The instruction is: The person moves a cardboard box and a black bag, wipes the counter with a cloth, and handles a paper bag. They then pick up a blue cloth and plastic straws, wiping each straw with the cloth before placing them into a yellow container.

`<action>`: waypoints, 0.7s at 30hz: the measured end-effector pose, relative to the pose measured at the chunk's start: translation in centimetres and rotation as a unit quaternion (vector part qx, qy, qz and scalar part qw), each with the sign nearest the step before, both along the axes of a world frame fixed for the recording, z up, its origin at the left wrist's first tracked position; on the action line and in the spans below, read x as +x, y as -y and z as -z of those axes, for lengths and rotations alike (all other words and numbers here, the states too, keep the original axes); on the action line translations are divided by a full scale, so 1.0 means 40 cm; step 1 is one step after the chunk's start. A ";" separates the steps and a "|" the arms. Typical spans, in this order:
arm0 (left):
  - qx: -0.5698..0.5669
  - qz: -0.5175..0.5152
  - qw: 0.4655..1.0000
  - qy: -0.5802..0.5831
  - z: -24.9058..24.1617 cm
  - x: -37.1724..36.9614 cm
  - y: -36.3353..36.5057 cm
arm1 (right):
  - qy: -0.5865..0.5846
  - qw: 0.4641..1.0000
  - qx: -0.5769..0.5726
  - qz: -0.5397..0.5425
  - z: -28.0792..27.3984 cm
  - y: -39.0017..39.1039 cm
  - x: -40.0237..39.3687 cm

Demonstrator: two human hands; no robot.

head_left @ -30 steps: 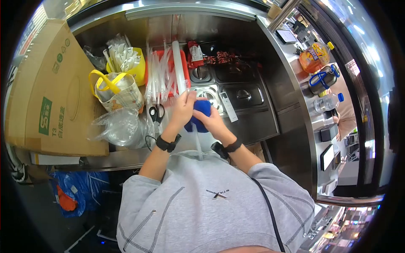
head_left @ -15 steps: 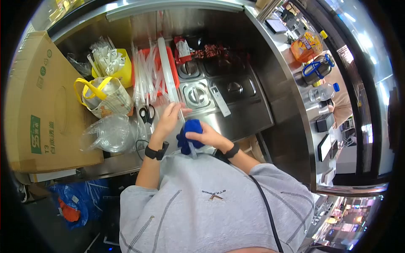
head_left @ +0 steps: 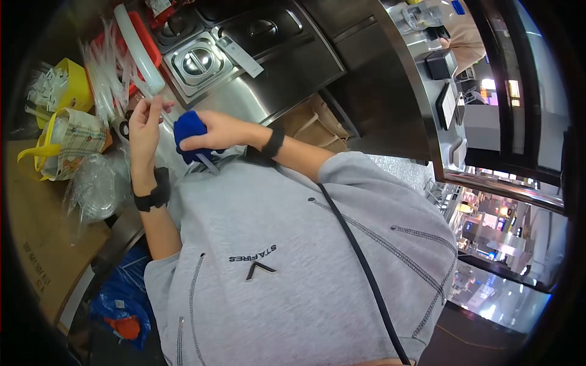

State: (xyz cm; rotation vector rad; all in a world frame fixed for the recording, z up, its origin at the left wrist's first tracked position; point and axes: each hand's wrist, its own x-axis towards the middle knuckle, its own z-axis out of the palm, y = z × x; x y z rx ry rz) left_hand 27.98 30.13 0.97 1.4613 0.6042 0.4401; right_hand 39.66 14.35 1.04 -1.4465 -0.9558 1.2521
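My right hand [head_left: 213, 133] is closed round a bunched blue cloth [head_left: 190, 131], thumb pressed on its front. A narrow clear plastic rod [head_left: 208, 163] comes out below the cloth, close to the grey shirt. Above the cloth, my left hand [head_left: 145, 127] has its fingers curled and pinched at the rod's upper stretch. Just beyond those fingertips ends a wide translucent white tube [head_left: 138, 46], lying over a red tray [head_left: 148, 38] beside several clear plastic strips [head_left: 108, 73]. Dark scissor handles [head_left: 124, 127] show partly behind my left hand.
Lidded steel pans [head_left: 197, 61] sit in the counter, a white remote-like device [head_left: 240, 56] beside them. To the left are a yellow container [head_left: 76, 91], a checked bag [head_left: 82, 139], bagged clear lids [head_left: 97, 186] and a cardboard box [head_left: 46, 244]. A person's arm [head_left: 461, 36] shows top right.
The view has turned and shifted, so the counter things and both hands appear farther left and higher. My left fingers have curled in more. The blue cloth stays in my right hand.
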 end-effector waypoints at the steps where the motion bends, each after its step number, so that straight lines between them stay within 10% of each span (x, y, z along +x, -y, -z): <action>1: -0.008 -0.002 1.000 0.006 0.005 0.000 0.001 | 0.000 1.000 -0.008 -0.016 0.001 0.004 0.002; 8: -0.016 -0.023 0.998 0.065 0.007 0.031 0.010 | -0.003 0.990 0.048 0.131 -0.077 -0.060 0.023; 21: 0.055 0.009 0.998 0.022 0.073 0.025 -0.015 | -0.008 0.993 -0.090 -0.071 -0.014 0.001 0.046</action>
